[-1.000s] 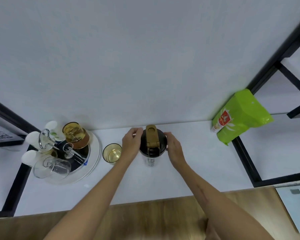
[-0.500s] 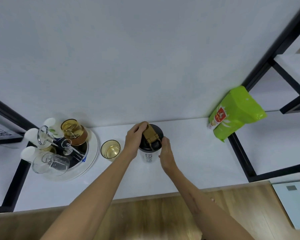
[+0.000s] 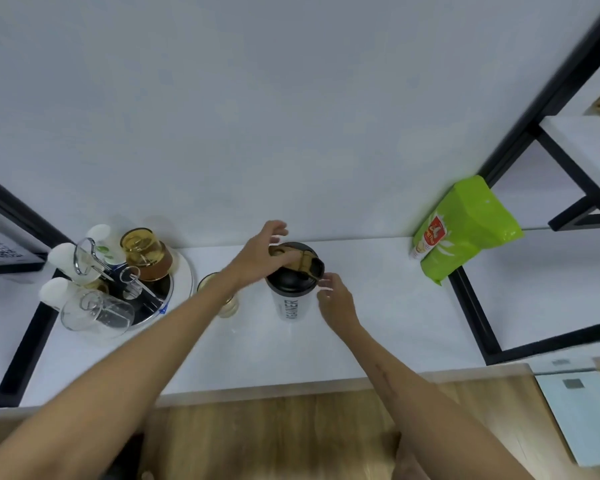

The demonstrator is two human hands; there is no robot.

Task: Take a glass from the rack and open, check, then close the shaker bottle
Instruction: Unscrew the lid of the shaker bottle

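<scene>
The shaker bottle (image 3: pixel 292 304) stands upright on the white counter (image 3: pixel 378 327), white-bodied with a black lid and a tan flip cap (image 3: pixel 306 264) that points right. My left hand (image 3: pixel 259 252) lies over the lid's far left side, fingers spread and lifted, thumb side touching the tan cap. My right hand (image 3: pixel 336 299) is just right of the bottle, fingers apart, fingertips at the lid's rim. An amber glass (image 3: pixel 230 306) stands on the counter left of the bottle, mostly hidden by my left forearm. The round rack (image 3: pixel 182 282) at the left holds other glasses.
A green pouch (image 3: pixel 465 230) leans against the wall at the right. Black shelf frames (image 3: pixel 471 317) bound the counter on both sides. A clear glass mug (image 3: pixel 96 311) lies on the rack's near edge. Wooden floor and a white scale (image 3: pixel 582 414) lie below.
The lid has turned, so the tan cap now points right. My left hand has loosened from gripping the lid and spread its fingers; my right hand has slid off to the bottle's right.
</scene>
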